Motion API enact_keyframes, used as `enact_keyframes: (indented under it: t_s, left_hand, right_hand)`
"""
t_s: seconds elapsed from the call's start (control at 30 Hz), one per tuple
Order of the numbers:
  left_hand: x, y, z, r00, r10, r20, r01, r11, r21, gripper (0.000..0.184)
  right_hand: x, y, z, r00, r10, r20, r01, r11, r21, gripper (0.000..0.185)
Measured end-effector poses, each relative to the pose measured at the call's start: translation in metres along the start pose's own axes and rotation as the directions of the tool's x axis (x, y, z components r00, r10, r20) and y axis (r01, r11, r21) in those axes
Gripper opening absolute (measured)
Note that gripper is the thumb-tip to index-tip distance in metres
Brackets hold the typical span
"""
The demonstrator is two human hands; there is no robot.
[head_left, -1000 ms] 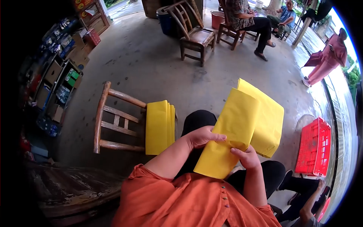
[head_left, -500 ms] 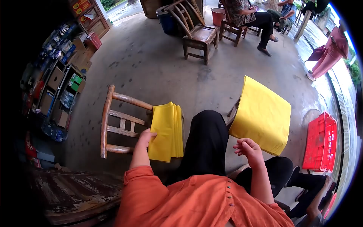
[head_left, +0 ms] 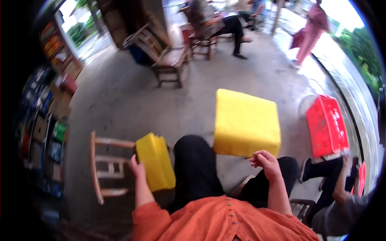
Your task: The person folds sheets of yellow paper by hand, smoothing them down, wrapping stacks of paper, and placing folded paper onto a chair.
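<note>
A pile of folded yellow sheets, cloth-like or paper-like, lies on the seat of a small wooden chair to my left. My left hand is at the pile's left edge, its fingers apart and pointing away from me; blur hides whether they touch it. To my right, a larger yellow stack or sheet covers a support that is hidden beneath it. Over its near edge, my right hand hovers with fingers loosely bent and nothing visible between them.
A red plastic crate stands at the right, near a seated person's arm. Wooden chairs and a seated person are farther off. Someone in pink stands by the wet edge. Shelves with boxes line the left.
The view has tilted up and shifted, with more blur. My left hand has slid off the top of the yellow pile to its left edge. My right hand keeps its loosely bent pose.
</note>
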State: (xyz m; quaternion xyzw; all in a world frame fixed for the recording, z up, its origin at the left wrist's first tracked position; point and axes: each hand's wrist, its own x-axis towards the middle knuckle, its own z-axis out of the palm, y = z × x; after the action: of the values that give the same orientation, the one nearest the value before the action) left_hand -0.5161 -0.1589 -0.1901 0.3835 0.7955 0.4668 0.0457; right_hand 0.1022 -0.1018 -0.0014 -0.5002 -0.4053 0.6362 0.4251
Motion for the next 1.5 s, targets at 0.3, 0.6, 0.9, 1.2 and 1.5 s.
enact_keyframes:
  t_s: [0.3,0.6,0.9,1.2,1.5]
  left_hand:
    - [-0.062,0.398,0.086,0.523,0.803,0.286,-0.588,0.583,-0.561,0.024]
    - [-0.164,0.492,0.217,-0.068,0.866,0.496,-0.615,0.355,-0.704,0.018]
    - [-0.173,0.516,0.210,-0.097,0.632,0.769,-0.642,0.551,-0.534,0.039]
    - [-0.184,0.526,0.191,-0.163,0.549,0.820,-0.597,0.607,-0.525,0.044]
    - [-0.173,0.517,0.199,-0.194,0.567,0.801,-0.509,0.640,-0.576,0.039]
  right_hand:
    - [0.050,0.031,-0.105,0.646,-0.423,-0.635,0.226,0.901,-0.371,0.033]
    - [0.060,0.101,-0.108,0.897,-0.019,-0.442,0.087,0.987,0.134,0.050]
    - [0.017,0.039,-0.078,0.908,0.138,-0.396,0.074,0.876,0.476,0.037]
    - [0.004,0.032,-0.084,0.984,-0.076,-0.158,0.150,0.836,0.527,0.030]
    - [-0.002,0.027,-0.086,0.984,-0.154,-0.089,0.178,0.836,0.519,0.047]
